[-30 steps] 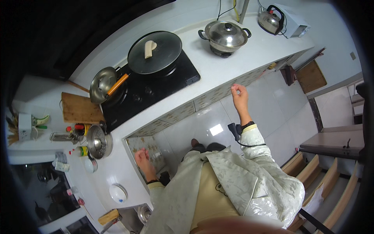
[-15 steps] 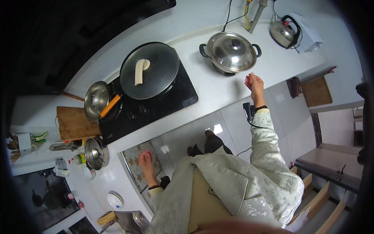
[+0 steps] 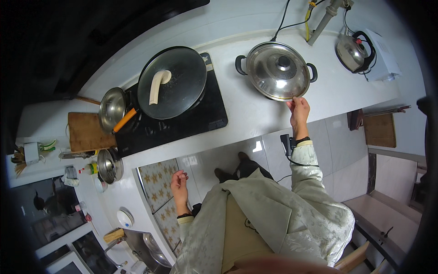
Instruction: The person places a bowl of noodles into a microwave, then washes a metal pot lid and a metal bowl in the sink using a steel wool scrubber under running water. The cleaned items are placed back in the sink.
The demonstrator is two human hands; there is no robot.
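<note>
Right hand (image 3: 299, 111), right of centre, fingertips at the near rim of the round silver metal pot with domed lid and black side handles (image 3: 264, 73); fingers close together, can't tell if clamped on the rim. Pot sits upper centre-right on the white tabletop (image 3: 242, 130), lid on. Left hand (image 3: 180, 180), lower centre-left, fingers half curled, slightly apart, over the floral-patterned cabinet front (image 3: 157, 185). Upper left-centre: large round dark glass lid with cream curved handle (image 3: 185, 86) above the flat black cooktop (image 3: 189, 130); left of it, shiny steel pan with orange handle (image 3: 112, 107). Upper right: steel kettle with black handle (image 3: 350, 54).
</note>
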